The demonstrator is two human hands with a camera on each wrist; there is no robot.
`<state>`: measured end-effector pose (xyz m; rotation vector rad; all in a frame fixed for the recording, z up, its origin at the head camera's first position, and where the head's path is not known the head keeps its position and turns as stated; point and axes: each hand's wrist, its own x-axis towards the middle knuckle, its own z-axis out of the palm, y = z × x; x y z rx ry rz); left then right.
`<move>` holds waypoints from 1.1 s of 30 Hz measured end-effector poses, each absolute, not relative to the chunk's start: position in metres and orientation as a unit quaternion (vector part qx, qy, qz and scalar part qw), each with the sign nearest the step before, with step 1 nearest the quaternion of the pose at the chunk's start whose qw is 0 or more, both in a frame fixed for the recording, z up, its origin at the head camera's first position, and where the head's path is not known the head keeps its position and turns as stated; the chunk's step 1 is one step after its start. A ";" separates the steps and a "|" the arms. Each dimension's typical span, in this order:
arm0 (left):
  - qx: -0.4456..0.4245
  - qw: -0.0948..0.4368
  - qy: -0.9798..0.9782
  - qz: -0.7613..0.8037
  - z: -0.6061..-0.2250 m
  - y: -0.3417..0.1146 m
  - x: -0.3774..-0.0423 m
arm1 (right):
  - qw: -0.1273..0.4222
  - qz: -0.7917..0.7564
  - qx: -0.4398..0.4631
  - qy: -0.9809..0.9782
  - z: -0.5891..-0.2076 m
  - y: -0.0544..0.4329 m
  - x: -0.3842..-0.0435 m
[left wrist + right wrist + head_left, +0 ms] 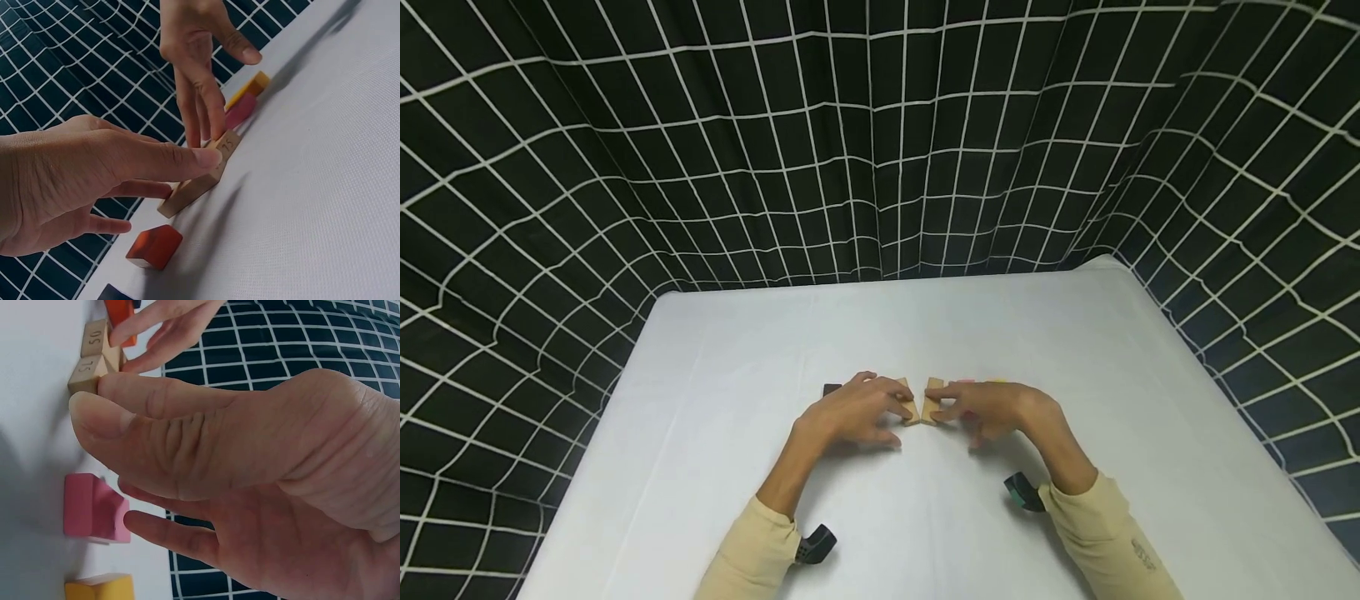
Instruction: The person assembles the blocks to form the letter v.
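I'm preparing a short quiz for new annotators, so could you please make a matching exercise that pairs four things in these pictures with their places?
Things:
1. yellow block
2. wooden blocks
3. red-orange block
4. pink block

Places, by the person's left and right:
A. to the left of the wooden blocks
B. between the wooden blocks and the yellow block
C. to the right of the pink block
D. in the middle, touched by the left hand and the right hand

Pairs: 1-C, 2-D, 3-A, 4-B
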<state>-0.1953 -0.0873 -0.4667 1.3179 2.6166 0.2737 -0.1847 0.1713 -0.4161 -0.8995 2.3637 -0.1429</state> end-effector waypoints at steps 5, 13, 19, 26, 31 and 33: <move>0.454 0.084 0.883 0.084 -0.463 -0.086 -0.197 | 0.279 -0.037 -0.345 0.895 -0.416 0.172 -0.185; 0.448 0.094 0.885 0.088 -0.461 -0.080 -0.199 | 0.279 -0.031 -0.336 0.899 -0.410 0.174 -0.181; 0.440 0.112 0.887 0.085 -0.458 -0.076 -0.195 | 0.272 -0.032 -0.344 0.898 -0.412 0.177 -0.179; 0.438 0.114 0.888 0.087 -0.459 -0.079 -0.188 | 0.247 -0.066 -0.369 0.894 -0.419 0.177 -0.181; 0.440 0.113 0.886 0.091 -0.462 -0.083 -0.184 | 0.246 -0.062 -0.388 0.886 -0.424 0.173 -0.183; 0.442 0.109 0.886 0.089 -0.461 -0.083 -0.183 | 0.239 -0.053 -0.398 0.884 -0.424 0.173 -0.184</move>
